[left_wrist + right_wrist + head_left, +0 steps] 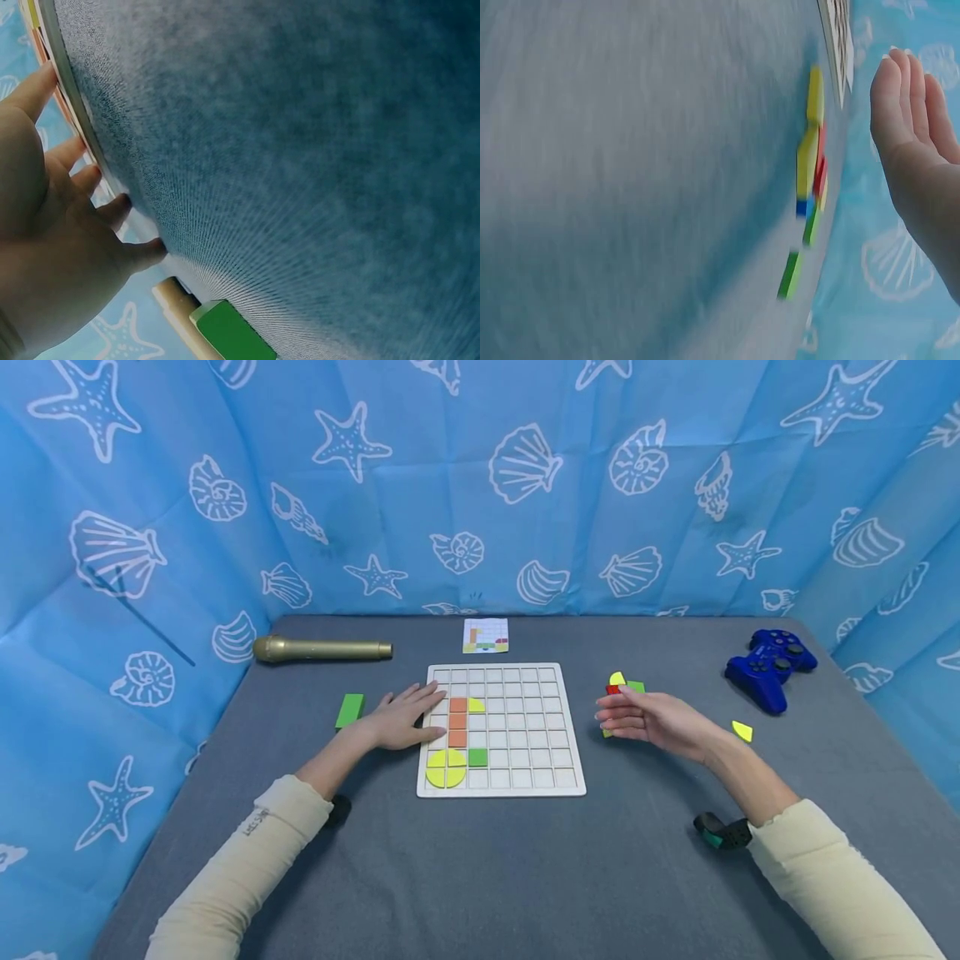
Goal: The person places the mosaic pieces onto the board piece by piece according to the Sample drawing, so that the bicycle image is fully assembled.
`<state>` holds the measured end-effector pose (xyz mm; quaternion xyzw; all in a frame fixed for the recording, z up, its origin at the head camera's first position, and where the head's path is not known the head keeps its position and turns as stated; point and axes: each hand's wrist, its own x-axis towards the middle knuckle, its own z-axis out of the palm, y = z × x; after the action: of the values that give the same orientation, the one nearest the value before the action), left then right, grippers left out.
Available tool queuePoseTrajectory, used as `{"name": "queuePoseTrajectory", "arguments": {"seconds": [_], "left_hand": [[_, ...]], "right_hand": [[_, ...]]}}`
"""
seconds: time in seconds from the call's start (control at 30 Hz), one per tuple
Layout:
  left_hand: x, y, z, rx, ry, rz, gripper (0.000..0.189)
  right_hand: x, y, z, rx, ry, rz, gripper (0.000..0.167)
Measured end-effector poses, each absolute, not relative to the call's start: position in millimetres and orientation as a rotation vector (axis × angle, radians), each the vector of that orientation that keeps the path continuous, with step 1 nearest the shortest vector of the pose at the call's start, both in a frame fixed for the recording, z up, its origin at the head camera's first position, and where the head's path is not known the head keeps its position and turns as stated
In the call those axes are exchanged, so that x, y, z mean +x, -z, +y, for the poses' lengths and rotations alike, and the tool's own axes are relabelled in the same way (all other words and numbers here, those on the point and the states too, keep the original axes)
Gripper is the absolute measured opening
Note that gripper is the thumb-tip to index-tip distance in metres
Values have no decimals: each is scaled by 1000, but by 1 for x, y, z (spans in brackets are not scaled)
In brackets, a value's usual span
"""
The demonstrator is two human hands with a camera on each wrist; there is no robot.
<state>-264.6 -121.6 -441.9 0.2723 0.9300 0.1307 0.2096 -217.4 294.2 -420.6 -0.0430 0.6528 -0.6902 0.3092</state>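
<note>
A white grid board [519, 739] lies on the table, with my left hand [401, 718] resting at its left edge, fingers spread and straight. On the board sit a column of orange squares [457, 722], a yellow circle of quarter pieces [446, 768], a green square [477, 757] and a single yellow quarter piece [476, 704]. To the board's right, my right hand [663, 722] hovers over loose pieces, fingers extended and nothing held. Partly hidden behind it are a red piece [612, 690] and a green piece [636, 687]; the right wrist view adds a blue piece [803, 208].
A small pattern card [486, 636] lies behind the board. Left of the board are a gold microphone [322, 649] and a green rectangular block [349, 711]. On the right lie a yellow piece [742, 731] and a blue game controller [768, 668]. A blue curtain [480, 485] hangs behind.
</note>
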Motion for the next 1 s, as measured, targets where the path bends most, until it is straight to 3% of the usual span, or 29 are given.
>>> {"name": "queuePoseTrajectory", "arguments": {"seconds": [0.1,0.3,0.57,0.9,1.0], "left_hand": [[-265,442,-121,752,-365,2588,72],[-266,444,-122,768,-354,2588,72],[-267,445,-123,767,-358,2583,72],[-267,446,-123,764,-356,2590,72],[-266,446,-123,762,-355,2592,73]], "right_hand": [[-219,418,310,-68,1889,1708,65],[-225,419,337,-43,2007,1663,47],[-234,424,362,2,2124,1573,37],[-239,430,374,127,2149,1684,32],[-240,434,374,180,2100,1812,43]]}}
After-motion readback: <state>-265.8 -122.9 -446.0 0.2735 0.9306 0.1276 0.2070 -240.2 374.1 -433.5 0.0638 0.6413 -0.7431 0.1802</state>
